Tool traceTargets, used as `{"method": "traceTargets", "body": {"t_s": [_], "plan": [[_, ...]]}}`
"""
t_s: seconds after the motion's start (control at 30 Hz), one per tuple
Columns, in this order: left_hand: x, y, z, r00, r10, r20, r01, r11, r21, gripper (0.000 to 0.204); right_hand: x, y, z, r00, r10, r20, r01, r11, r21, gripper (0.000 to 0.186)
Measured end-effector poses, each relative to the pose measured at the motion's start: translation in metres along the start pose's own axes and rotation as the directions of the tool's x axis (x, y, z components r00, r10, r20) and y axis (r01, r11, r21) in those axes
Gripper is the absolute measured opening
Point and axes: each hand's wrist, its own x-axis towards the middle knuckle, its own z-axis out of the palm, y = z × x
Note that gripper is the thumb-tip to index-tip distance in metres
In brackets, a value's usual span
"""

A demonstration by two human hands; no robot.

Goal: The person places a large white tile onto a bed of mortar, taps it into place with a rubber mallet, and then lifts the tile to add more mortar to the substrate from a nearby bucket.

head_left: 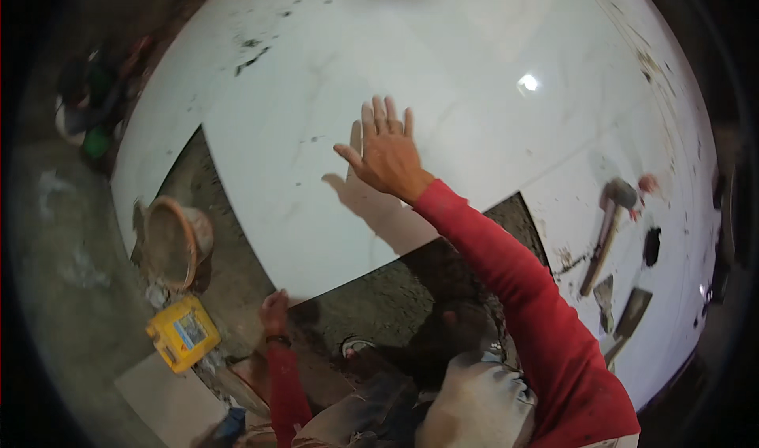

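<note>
A large white floor tile (292, 211) lies in front of me, its near edge bordering grey mortar (371, 306). My right hand (389, 162) is spread over the tile's upper surface, palm down, fingers apart, and casts a shadow on it. Whether the palm touches the tile I cannot tell. At the tile's near left corner, my left hand (274, 312) is closed with its fingertips at the edge; the underside of that grip is hidden. Red sleeves cover both arms.
To the left stand an orange-rimmed bucket (192, 242) and a yellow jerrycan (186, 333). A wooden-handled mallet (605, 246) lies on the white tiles at right, near a trowel-like flat tool (633, 314). Dark clutter (95, 104) sits at far left.
</note>
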Motion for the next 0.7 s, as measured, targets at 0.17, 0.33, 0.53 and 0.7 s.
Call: {"method": "traceTargets", "body": {"t_s": [0.17, 0.33, 0.53, 0.7], "plan": [[-0.006, 0.004, -0.002, 1.0, 0.007, -0.026, -0.004, 0.996, 0.094, 0.038, -0.015, -0.029, 0.002, 0.948, -0.252, -0.193, 0.245, 0.968, -0.06, 0.082], [-0.019, 0.014, 0.007, 0.991, 0.125, -0.049, -0.127, 0.992, -0.028, 0.037, -0.044, 0.009, 0.037, 0.926, -0.361, -0.11, 0.357, 0.932, -0.054, 0.059], [-0.055, 0.041, 0.031, 0.605, 0.737, -0.3, -0.452, 0.628, 0.633, 0.053, -0.178, 0.164, -0.082, 0.953, 0.228, -0.199, -0.18, 0.955, 0.236, 0.025], [-0.077, 0.084, 0.091, 0.466, 0.86, 0.207, -0.859, 0.383, 0.34, 0.072, -0.323, 0.268, -0.192, 0.743, 0.507, -0.437, -0.643, 0.355, -0.679, 0.057]]}}
